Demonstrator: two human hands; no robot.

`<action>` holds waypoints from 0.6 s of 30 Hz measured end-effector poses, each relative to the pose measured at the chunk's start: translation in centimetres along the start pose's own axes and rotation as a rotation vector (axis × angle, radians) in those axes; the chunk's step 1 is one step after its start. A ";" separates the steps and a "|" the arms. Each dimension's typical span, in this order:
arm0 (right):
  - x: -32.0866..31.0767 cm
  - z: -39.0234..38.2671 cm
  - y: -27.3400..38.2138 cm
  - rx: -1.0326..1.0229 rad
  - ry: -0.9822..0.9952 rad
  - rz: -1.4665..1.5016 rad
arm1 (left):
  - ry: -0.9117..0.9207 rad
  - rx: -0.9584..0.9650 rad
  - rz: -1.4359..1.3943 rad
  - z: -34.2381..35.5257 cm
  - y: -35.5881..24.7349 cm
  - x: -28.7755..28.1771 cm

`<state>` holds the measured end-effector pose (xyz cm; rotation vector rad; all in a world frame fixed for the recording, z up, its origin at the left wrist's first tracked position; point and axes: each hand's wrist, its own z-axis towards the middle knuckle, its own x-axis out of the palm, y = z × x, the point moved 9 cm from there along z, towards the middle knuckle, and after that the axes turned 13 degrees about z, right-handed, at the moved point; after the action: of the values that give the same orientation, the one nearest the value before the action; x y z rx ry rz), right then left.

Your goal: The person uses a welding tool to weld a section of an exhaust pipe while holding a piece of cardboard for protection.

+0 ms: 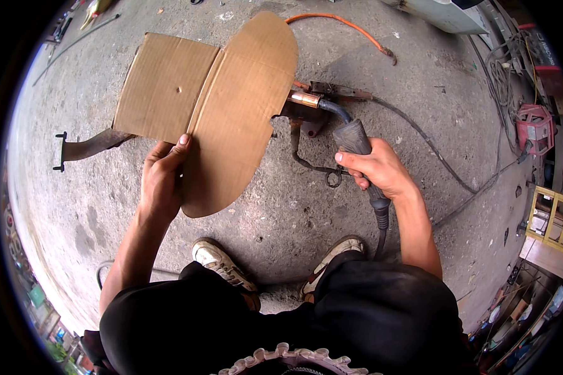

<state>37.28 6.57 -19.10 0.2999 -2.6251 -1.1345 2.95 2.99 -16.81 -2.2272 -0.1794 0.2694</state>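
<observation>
My left hand [162, 172] pinches the lower edge of a folded brown cardboard sheet [247, 94], thumb on top. One half of the sheet is squarish with a small hole, the other is long and rounded. In my right hand [375, 165] is the black handle of a welding torch [353, 137]; its copper nozzle [304, 98] points left and its tip goes behind the cardboard's edge. Below the nozzle lies a rusty metal part [303, 115], mostly hidden by the cardboard. A brown curved pipe with a flange [84, 149] sticks out at the left.
A clamp [344, 92] with a grey cable rests beyond the torch. An orange hose [350, 25] curves across the concrete floor [450, 125]. To the right stand a red caged object [535, 128], coiled cables [500, 72] and a yellow frame [552, 219]. My shoes [222, 262] are close below.
</observation>
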 end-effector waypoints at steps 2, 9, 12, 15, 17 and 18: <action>0.0 0.1 0.0 -0.005 0.004 0.004 | 0.010 -0.003 0.011 0.0 0.1 -0.1; -0.1 0.1 -0.1 -0.008 0.005 0.027 | -0.027 0.001 -0.023 -0.4 -1.0 -0.1; -0.7 -0.2 0.0 0.000 -0.024 0.044 | -0.081 0.021 -0.059 0.1 -1.4 -1.1; -0.9 -0.2 0.1 -0.004 -0.031 0.050 | -0.136 0.046 -0.096 0.8 -1.5 -2.8; -0.9 -0.2 0.2 -0.011 -0.023 0.033 | -0.166 0.080 -0.158 0.6 -2.0 -2.8; -0.8 -0.2 0.1 -0.004 -0.019 0.031 | -0.152 0.075 -0.146 0.7 -1.8 -2.8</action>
<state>38.08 6.78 -19.05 0.2483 -2.6337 -1.1381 0.01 4.02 -15.41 -2.1083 -0.4058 0.3593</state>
